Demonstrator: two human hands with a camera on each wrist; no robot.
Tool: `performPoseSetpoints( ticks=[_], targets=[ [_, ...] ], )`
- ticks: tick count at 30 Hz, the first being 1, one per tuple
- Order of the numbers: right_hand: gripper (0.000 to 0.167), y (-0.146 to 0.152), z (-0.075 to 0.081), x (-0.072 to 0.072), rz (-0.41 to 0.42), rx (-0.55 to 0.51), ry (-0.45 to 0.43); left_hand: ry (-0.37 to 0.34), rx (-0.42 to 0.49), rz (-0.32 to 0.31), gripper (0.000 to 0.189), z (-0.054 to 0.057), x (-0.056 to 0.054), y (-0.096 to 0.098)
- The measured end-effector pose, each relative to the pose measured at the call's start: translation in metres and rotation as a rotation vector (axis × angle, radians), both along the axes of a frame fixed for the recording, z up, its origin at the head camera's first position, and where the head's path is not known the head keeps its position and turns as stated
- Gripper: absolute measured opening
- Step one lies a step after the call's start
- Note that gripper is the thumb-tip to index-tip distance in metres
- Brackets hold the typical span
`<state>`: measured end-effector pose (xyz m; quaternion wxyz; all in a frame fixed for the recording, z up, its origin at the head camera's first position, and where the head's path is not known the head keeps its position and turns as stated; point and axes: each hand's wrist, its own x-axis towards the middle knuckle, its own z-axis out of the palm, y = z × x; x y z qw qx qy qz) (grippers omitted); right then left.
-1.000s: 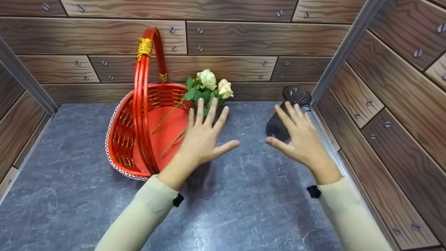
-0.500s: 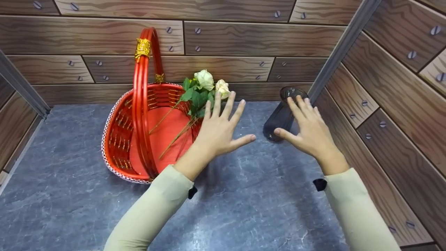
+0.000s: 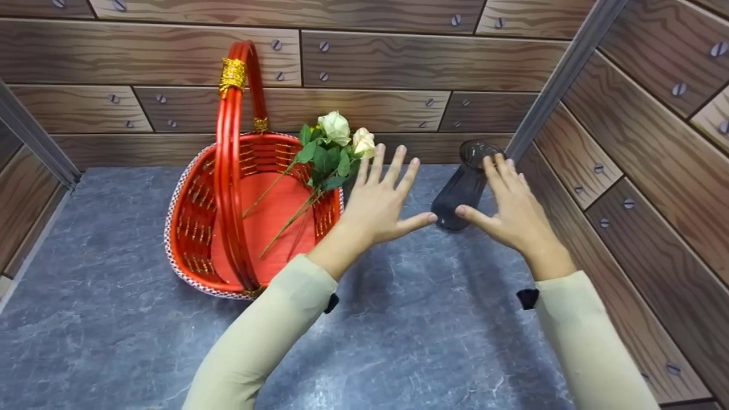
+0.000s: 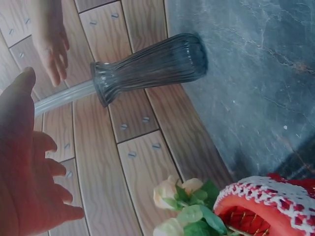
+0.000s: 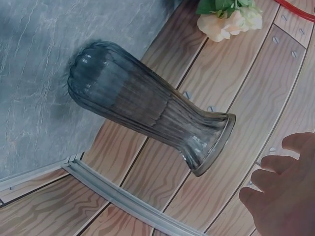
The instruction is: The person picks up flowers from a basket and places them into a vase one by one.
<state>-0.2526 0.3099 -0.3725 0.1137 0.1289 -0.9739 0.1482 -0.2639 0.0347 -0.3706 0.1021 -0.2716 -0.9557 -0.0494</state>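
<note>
We are seeing roses [image 3: 326, 162] leaning in the red basket [image 3: 196, 228], blooms pointing back-right over its rim; we are judging them light, best pinched by the stems. Our left grip [image 3: 376, 209] is hovering spread over the counter [image 3: 433, 336]. The dark vase [image 3: 457, 196] is standing near the back right corner, long axis vertical, mouth up, probably being stiff, slick and fragile, safest around its narrowing neck. Our right grip [image 3: 515, 213] is hovering near it, also spread.

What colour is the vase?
Smoky dark grey, see-through, ribbed lengthwise; the vase shows best in the right wrist view.
</note>
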Motion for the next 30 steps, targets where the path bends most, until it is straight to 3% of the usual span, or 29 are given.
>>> performPoseSetpoints(
  ticks=[7,14,21,30],
  targets=[
    [0.106,0.015,0.01,-0.001,-0.034,0.006,-0.009,-0.015,-0.025,-0.037,0.105,0.008,-0.011,0.022],
    [0.109,0.012,0.005,-0.012,-0.044,0.005,-0.054,-0.021,-0.071,-0.011,0.106,0.012,-0.023,0.027],
    [0.109,0.018,0.001,-0.024,-0.03,0.015,-0.053,-0.017,-0.16,-0.027,0.108,0.005,-0.032,0.043],
    [0.112,0.03,0.003,-0.038,-0.032,0.046,-0.106,-0.061,-0.183,-0.024,0.107,0.001,-0.047,0.061]
  ],
)
